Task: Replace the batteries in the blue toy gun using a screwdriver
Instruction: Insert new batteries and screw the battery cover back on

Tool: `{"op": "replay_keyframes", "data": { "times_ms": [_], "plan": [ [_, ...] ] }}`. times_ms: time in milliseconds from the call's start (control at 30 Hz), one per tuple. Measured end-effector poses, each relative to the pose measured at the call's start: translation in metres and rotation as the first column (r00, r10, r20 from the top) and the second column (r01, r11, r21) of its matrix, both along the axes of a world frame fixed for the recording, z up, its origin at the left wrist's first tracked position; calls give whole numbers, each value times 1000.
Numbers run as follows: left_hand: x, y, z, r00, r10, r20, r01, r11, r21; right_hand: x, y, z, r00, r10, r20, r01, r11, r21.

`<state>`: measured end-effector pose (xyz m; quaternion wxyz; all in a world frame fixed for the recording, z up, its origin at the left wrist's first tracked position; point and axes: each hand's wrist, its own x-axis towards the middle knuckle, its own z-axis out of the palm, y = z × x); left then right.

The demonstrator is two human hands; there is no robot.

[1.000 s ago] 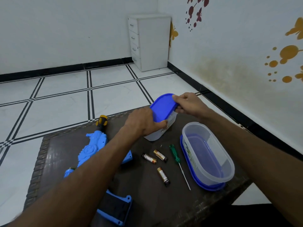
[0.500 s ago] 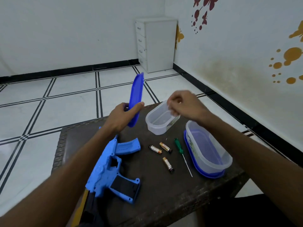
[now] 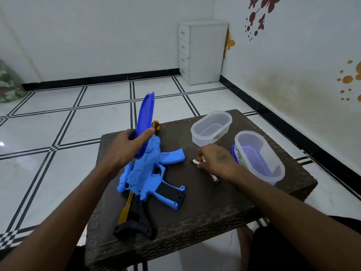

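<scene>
- Holding a blue lid (image 3: 145, 122) upright, the left hand (image 3: 125, 148) grips it with thumb across its face, above the blue toy gun (image 3: 148, 173)
- The gun lies flat on the dark counter (image 3: 205, 208), muzzle pointing away
- The right hand (image 3: 216, 160) rests on the counter, fingers curled at a battery (image 3: 195, 162); another battery (image 3: 214, 178) shows beside the wrist
- 2 clear containers (image 3: 211, 128) (image 3: 259, 155) stand at the right, the nearer on a blue lid
</scene>
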<state>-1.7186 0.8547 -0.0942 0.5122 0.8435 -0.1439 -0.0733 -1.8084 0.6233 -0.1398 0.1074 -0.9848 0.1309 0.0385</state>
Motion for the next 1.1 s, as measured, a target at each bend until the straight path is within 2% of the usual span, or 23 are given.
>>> {"op": "replay_keyframes", "data": {
  "times_ms": [200, 300, 367, 433, 567, 767, 933, 1033, 1100],
  "plan": [
    [-2, -1, -5, 998, -63, 21, 63, 998, 22, 1, -1, 5, 1000, -21, 2, 21, 995, 102],
    [-1, -5, -9, 995, -93, 42, 92, 995, 29, -1, -5, 16, 987, -76, 138, 52, 984, 173],
    [0, -9, -12, 995, -88, 45, 86, 996, 37, -1, -8, 21, 980, -74, 185, 49, 989, 140],
    [1, -14, -14, 996, -89, 32, 87, 995, 43, 2, -8, 19, 990, -48, 133, 37, 995, 89],
    [3, -19, -20, 995, -101, 22, 100, 995, 24, 7, -8, 14, 998, -57, 35, 53, 993, 102],
    [7, -25, -23, 994, -105, 22, 105, 994, 1, 29, -33, 40, 954, -184, 235, 164, 981, 101],
    [7, -34, -23, 992, -125, 34, 124, 992, 38, 51, -52, 40, 954, -220, 205, 209, 975, 71],
    [9, -36, -22, 990, -140, 29, 139, 990, 36, 40, -44, 41, 933, -197, 301, 182, 980, 76],
    [10, -36, -23, 990, -141, 24, 140, 989, 35, 21, -32, 45, 960, -165, 228, 151, 985, 79]
  ]
}}
